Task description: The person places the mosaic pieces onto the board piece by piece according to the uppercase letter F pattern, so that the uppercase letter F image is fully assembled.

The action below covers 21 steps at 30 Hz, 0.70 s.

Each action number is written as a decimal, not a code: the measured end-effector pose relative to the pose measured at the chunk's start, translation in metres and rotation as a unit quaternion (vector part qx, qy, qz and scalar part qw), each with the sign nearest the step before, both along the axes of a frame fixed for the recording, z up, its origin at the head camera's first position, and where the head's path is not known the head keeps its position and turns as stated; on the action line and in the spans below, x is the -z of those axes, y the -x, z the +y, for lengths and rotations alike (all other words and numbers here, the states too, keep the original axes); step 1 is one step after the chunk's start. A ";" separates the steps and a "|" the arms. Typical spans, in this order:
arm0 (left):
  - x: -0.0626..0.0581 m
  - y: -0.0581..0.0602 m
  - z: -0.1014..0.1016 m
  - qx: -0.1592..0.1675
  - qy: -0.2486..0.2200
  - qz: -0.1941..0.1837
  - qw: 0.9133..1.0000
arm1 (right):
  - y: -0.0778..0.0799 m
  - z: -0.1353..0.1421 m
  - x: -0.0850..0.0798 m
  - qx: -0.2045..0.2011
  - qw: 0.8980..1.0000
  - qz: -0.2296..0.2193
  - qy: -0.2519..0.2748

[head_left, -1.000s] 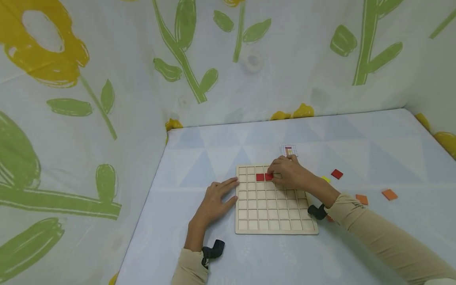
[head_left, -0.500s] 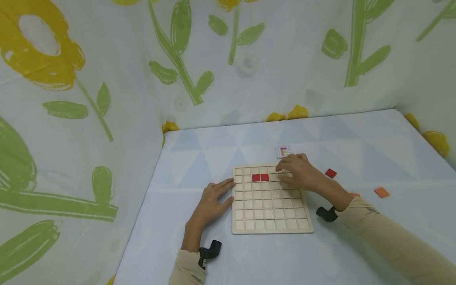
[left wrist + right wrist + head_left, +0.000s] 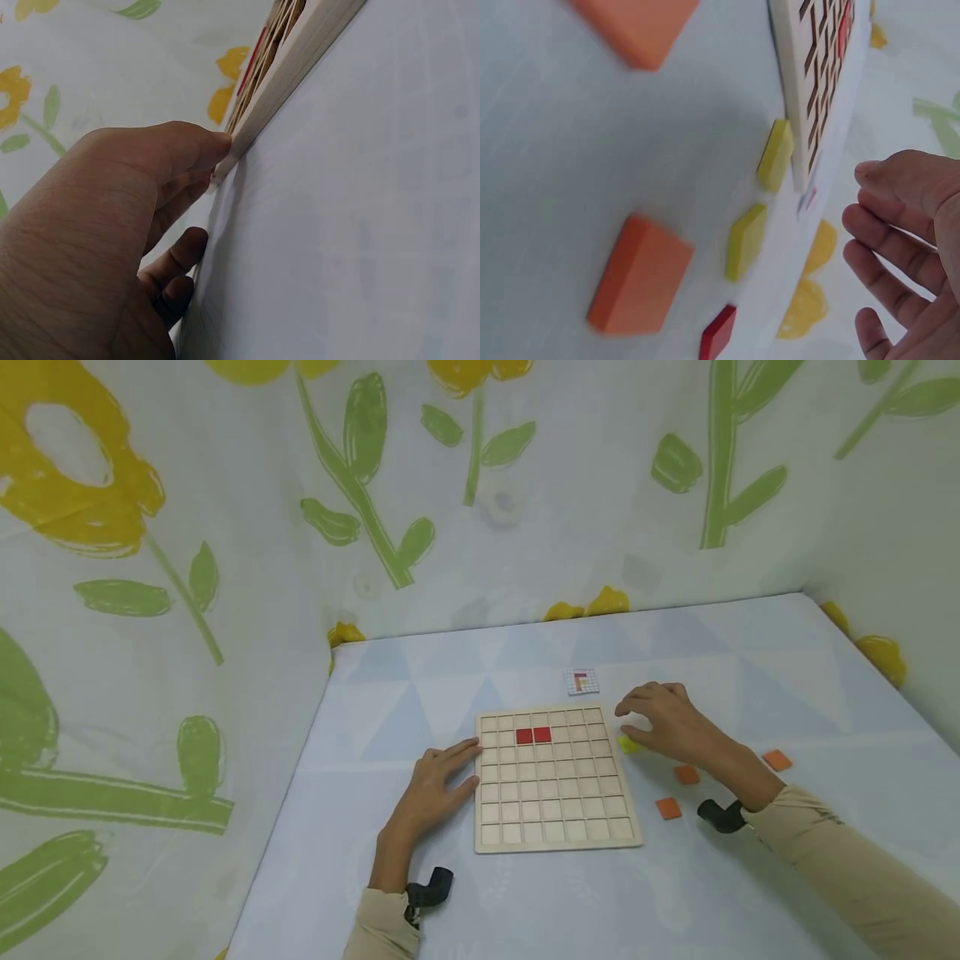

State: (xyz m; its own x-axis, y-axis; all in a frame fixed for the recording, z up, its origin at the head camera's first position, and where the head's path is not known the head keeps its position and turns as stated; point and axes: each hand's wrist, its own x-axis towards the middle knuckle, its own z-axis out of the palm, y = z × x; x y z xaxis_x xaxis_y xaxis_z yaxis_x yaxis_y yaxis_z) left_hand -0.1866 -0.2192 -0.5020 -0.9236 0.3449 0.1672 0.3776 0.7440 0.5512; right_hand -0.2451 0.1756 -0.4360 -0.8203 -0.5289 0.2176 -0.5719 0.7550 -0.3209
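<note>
A wooden grid board (image 3: pixel 558 785) lies on the table, with two red square tiles (image 3: pixel 533 736) side by side in its second row from the far edge. My left hand (image 3: pixel 431 789) rests at the board's left edge, thumb and fingertips against the wooden rim (image 3: pixel 289 71). Just right of the board, my right hand (image 3: pixel 667 722) hovers with loosely bent fingers and nothing between them. Below it a yellow tile (image 3: pixel 628 745) peeks out. The right wrist view shows two yellow tiles (image 3: pixel 746 241) near the board's edge and a loose red tile (image 3: pixel 718 334) beyond them.
Several orange tiles (image 3: pixel 686 774) are scattered to the board's right, around the right forearm. A small printed card (image 3: pixel 582 682) with a coloured grid pattern lies behind the board. Flowered cloth (image 3: pixel 480 552) walls the table at the back and left.
The right hand has let go of the second red tile, now in the grid, and moved right, off the board to above the yellow tiles. The left hand has stayed at the edge.
</note>
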 end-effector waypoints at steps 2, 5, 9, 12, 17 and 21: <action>0.000 0.000 0.000 0.001 -0.003 0.005 1.000 | -0.001 0.008 0.001 0.007 1.000 0.004 0.002; 0.000 0.000 0.000 0.000 -0.002 0.005 1.000 | -0.003 0.020 0.003 0.018 1.000 0.012 0.002; -0.001 -0.001 0.000 0.001 -0.002 0.005 1.000 | -0.003 0.032 0.007 0.046 0.999 0.014 -0.020; -0.002 -0.001 0.000 0.004 -0.005 0.008 1.000 | -0.003 0.039 0.008 0.065 0.997 0.010 -0.038; -0.002 0.000 0.000 0.005 -0.006 0.004 1.000 | -0.004 0.049 0.010 0.079 0.996 0.002 -0.048; 0.001 0.000 0.000 0.004 -0.007 0.006 1.000 | -0.004 0.056 0.012 0.100 0.993 -0.011 -0.054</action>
State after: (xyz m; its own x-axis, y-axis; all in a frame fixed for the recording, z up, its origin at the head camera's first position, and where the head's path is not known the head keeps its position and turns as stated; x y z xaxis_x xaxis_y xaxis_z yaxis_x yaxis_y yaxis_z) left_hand -0.1868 -0.2193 -0.5026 -0.9190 0.3495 0.1824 0.3895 0.7331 0.5576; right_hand -0.2408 0.2316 -0.4478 -0.9154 -0.3742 0.1485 -0.4005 0.8837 -0.2423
